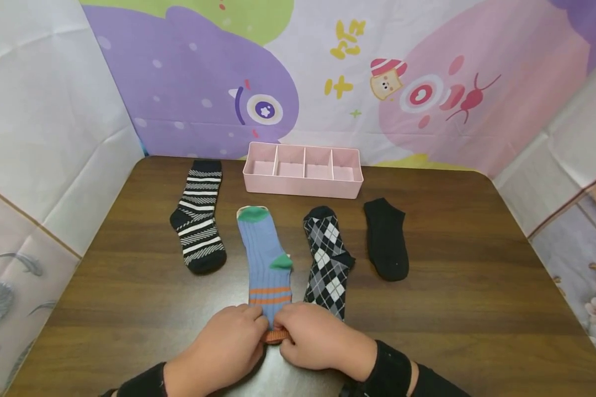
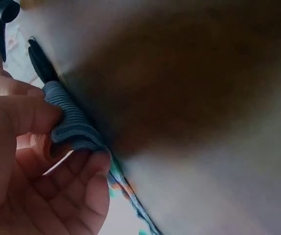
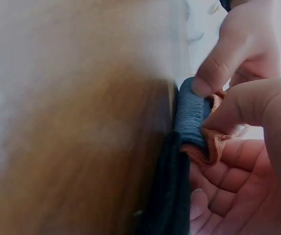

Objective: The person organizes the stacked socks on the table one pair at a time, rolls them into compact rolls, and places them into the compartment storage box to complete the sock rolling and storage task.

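Observation:
A blue sock with green toe and heel and orange stripes lies toe-away on the table. My left hand pinches the left side of its orange cuff, and my right hand pinches the right side. In the left wrist view the ribbed blue cuff is folded between thumb and fingers. The right wrist view shows the orange edge turned outward, the right thumb tucked in it. Beside my right hand lies a black and grey argyle sock, its near end partly behind that hand.
A black and white striped sock lies at the left, a short black sock at the right. At the back of the wooden table stands a pink box with several compartments, before a cartoon-printed cloth.

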Demonstrator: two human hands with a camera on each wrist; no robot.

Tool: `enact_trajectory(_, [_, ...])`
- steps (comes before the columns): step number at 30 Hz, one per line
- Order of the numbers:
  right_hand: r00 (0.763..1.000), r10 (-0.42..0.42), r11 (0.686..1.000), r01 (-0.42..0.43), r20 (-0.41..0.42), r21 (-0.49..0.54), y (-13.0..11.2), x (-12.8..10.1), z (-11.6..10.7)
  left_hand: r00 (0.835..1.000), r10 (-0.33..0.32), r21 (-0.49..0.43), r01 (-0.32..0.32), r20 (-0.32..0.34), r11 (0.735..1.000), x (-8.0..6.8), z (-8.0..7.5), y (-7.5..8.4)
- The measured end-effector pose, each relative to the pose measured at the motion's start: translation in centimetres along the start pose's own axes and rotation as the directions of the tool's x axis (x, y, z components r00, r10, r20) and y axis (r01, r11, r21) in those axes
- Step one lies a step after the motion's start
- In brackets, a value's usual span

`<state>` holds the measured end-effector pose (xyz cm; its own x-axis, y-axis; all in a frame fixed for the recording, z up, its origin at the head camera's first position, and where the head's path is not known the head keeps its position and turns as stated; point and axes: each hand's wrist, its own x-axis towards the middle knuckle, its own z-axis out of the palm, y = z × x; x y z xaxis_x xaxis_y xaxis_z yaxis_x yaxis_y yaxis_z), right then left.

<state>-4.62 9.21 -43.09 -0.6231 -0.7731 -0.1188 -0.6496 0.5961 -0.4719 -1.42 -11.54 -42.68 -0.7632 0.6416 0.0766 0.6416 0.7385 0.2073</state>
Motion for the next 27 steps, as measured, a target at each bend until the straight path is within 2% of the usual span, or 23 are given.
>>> enact_trajectory(3, [1.0,-0.019,0.998,0.018,-0.014,-0.063,-0.5,-0.3,-0.1,0.999,-0.03,-0.026,0.029,-0.014,0.999,0.1,0.2,-0.2])
enact_trajectory(6, [0.996,-0.059,0.982,0.047,-0.062,-0.184,-1.2,-0.6,-0.1,0.998,-0.069,-0.104,0.069,0.006,0.992,0.3,0.1,-0.6])
enact_trajectory(9, [0.985,-0.109,0.959,0.07,-0.13,-0.274,-1.9,-0.9,0.0,0.993,-0.101,-0.239,0.113,0.064,0.964,0.7,-0.1,-1.3])
enact_trajectory(12, [0.979,-0.132,0.952,0.083,-0.153,-0.295,-2.4,-0.9,-0.1,0.985,-0.118,-0.343,0.155,0.128,0.926,1.0,-0.4,-1.8])
enact_trajectory(14, [0.984,-0.112,0.967,0.075,-0.142,-0.245,-2.3,-0.8,-0.3,0.979,-0.125,-0.37,0.176,0.158,0.912,1.1,-0.7,-2.0])
enact_trajectory(17, [0.993,-0.017,0.996,0.007,-0.117,-0.084,-1.8,-0.5,-0.4,0.971,-0.139,-0.372,0.204,0.196,0.906,1.1,-1.1,-1.9])
enact_trajectory(20, [0.99,0.082,0.992,-0.07,-0.113,0.105,-0.9,-0.3,-0.4,0.966,-0.155,-0.326,0.218,0.208,0.92,1.2,-1.3,-1.6])
enact_trajectory(23, [0.988,0.116,0.979,-0.096,-0.104,0.18,-0.4,0.0,-0.4,0.976,-0.153,-0.257,0.189,0.153,0.948,1.2,-1.4,-1.3])
enact_trajectory(27, [0.991,0.081,0.982,-0.061,-0.106,0.177,0.0,0.3,-0.3,0.994,-0.088,-0.168,0.098,0.066,0.981,1.1,-1.4,-0.8])
